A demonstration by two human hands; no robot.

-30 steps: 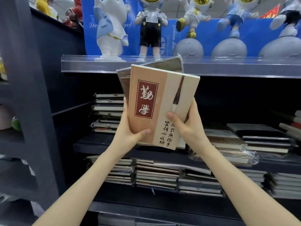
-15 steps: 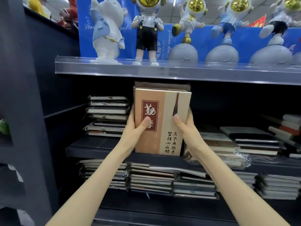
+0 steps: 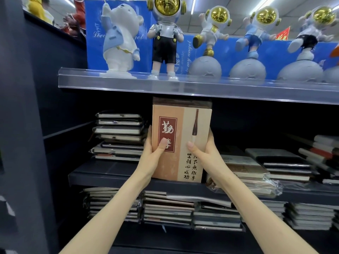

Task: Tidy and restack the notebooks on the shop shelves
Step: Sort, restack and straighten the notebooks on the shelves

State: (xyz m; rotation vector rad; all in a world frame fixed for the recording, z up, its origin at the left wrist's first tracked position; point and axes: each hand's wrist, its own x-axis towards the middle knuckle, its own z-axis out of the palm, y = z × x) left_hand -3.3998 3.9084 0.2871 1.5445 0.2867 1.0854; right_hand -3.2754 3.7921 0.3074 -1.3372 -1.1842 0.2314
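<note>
A small bundle of tan notebooks (image 3: 183, 129) with red and black calligraphy on the front cover stands upright on the dark middle shelf (image 3: 110, 174). Darker covers show behind its top edge. My left hand (image 3: 153, 154) grips the bundle's left side with the thumb across the red label. My right hand (image 3: 203, 153) grips the right side with the thumb on the cover. The bottom edge of the bundle rests at the shelf's front.
A stack of dark notebooks (image 3: 119, 136) lies left of the bundle; plastic-wrapped notebooks (image 3: 244, 173) and more stacks (image 3: 286, 165) lie to the right. The lower shelf holds several stacks (image 3: 168, 208). Figurines (image 3: 165, 39) stand above on a clear-edged shelf (image 3: 183, 87).
Both hands have carried the bundle from a tilted, raised position down and back, setting it upright on the middle shelf. The covers are now squared together.
</note>
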